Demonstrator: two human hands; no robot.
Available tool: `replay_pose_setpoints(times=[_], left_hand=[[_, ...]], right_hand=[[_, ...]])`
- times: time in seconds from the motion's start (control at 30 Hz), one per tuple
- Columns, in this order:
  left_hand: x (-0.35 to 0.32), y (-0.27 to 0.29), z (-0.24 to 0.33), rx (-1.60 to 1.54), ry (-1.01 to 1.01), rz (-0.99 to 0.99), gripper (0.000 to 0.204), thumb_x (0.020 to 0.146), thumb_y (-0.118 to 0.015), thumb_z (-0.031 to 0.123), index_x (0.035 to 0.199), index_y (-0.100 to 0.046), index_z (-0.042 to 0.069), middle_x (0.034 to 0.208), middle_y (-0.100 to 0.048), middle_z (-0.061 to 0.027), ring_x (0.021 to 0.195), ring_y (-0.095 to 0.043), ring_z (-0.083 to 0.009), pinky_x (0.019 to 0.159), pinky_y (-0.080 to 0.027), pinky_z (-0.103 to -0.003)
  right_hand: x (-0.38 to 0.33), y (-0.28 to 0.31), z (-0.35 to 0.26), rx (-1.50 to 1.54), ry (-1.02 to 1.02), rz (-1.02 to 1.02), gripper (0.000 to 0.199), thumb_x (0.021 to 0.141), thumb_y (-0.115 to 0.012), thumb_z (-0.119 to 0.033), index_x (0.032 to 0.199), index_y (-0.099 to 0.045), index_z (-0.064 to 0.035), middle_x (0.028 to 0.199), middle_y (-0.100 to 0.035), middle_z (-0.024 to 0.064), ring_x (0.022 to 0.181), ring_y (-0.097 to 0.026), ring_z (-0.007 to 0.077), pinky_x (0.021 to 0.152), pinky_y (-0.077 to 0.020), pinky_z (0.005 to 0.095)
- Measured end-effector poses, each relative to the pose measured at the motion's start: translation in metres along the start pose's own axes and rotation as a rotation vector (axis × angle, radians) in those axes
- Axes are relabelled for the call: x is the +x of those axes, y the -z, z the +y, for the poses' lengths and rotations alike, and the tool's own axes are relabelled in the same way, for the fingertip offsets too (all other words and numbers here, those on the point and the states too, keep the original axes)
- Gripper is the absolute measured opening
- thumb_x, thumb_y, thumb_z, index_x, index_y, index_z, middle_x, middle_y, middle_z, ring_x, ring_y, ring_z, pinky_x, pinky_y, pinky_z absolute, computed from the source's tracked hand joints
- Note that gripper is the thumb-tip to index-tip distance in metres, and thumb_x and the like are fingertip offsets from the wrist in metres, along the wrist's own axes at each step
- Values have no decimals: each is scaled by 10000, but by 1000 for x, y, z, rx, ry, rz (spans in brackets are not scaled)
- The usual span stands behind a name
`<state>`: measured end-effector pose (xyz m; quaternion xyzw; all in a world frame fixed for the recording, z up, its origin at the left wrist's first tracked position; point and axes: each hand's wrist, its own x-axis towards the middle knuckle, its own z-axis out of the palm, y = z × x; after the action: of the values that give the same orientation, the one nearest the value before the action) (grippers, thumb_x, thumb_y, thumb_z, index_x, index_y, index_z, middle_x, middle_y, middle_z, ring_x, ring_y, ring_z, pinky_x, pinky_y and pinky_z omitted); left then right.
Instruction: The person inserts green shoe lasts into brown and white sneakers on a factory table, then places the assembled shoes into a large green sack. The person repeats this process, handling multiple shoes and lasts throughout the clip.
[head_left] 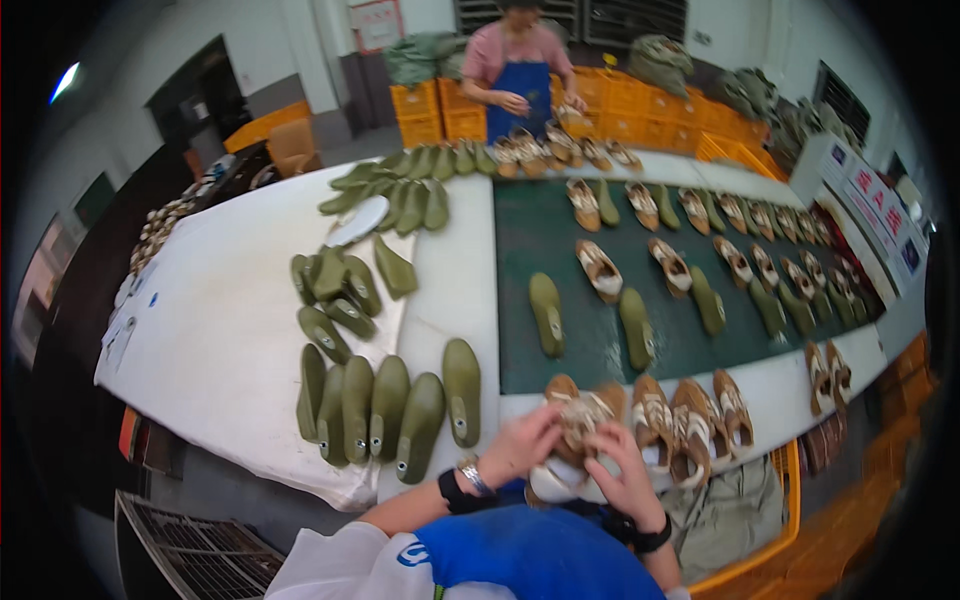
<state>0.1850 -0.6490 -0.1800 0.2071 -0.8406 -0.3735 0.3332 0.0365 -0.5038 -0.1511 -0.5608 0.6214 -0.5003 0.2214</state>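
My left hand [522,447] and my right hand [624,478] both close on one brown-and-cream shoe [578,420], fingers curled over its upper, held against my chest at the near edge of the worktop [230,340]. Just right of my right hand stands a row of finished shoes [690,420]. Left of my left hand lie green shoe lasts [385,405] side by side. Well beyond both hands, a person in a blue apron [520,85] handles another shoe.

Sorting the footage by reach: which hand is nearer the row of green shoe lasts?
Left. The left hand is just right of the green shoe lasts; the right hand lies farther right, beyond the held shoe.
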Motion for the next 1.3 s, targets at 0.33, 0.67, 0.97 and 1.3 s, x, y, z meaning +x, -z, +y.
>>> replay_pose_setpoints(times=[0.33, 0.67, 0.97, 1.3], left_hand=[[5, 21, -19, 192, 0, 182, 387, 785, -687, 84, 1133, -533, 16, 939, -612, -138, 718, -635, -241, 626, -524, -320], [-54, 43, -100, 607, 281, -128, 535, 730, -727, 237, 1166, -530, -2, 1263, -446, -242, 1229, -389, -395, 1022, -353, -485], [-69, 23, -117, 682, 240, -119, 398, 662, -754, 179, 992, -600, 19, 1359, -341, -285, 1250, -323, -479, 1062, -286, -558], [-67, 24, -115, 678, 272, -134, 413, 663, -746, 132, 1031, -590, 30, 1430, -275, -231, 1241, -291, -549, 998, -392, -525]], right_hand=[[26, -35, -1, -244, 75, -195, 347, 735, -747, -171, 1038, -612, -67, 921, -607, 92, 771, -627, 245, 658, -505, 330], [190, -44, 74, -399, -29, -407, 270, 715, -711, -214, 923, -662, -50, 862, -666, 155, 830, -644, 321, 741, -505, 396], [336, -120, 206, -368, -209, -149, 556, 726, -628, -64, 1268, -509, -91, 1205, -526, 217, 1142, -508, 354, 943, -440, 391], [243, -91, 193, -253, -79, -478, 371, 788, -596, -107, 1155, -608, -61, 998, -655, 184, 930, -622, 342, 840, -494, 391]])
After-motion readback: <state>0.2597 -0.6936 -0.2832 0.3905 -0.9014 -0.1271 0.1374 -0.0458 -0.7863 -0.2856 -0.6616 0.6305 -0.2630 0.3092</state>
